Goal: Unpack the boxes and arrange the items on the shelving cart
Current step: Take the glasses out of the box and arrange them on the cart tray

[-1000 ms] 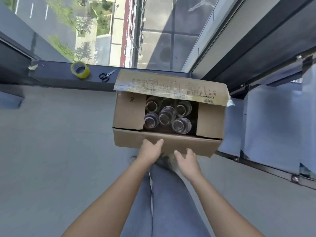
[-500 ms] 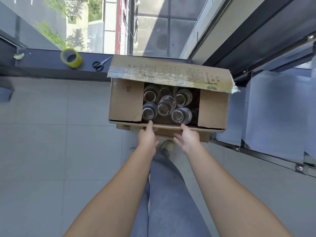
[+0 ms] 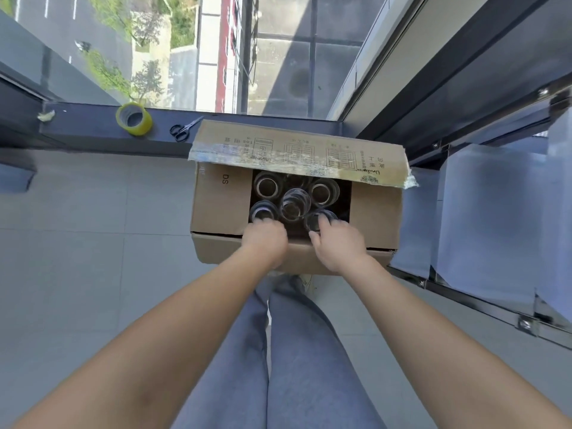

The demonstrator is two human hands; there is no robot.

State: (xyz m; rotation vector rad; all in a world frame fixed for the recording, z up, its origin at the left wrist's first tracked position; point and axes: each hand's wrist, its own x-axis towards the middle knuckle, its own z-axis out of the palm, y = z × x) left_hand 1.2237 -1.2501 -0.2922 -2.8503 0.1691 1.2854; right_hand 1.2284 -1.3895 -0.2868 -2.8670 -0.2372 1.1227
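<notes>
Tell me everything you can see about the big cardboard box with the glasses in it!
The cardboard box is plain brown and sits on the grey floor beside the shelving cart, just below the window ledge. Its flaps are open; the far flap shows printed labels and torn clear tape along its edge. Inside, about five clear glasses stand upright with mouths up. The left hand and right hand reach over the near flap at the nearest glasses; the hands are blurred.

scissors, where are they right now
In the head view the scissors lie on the dark window ledge, between the yellow tape roll and the cardboard box.
</notes>
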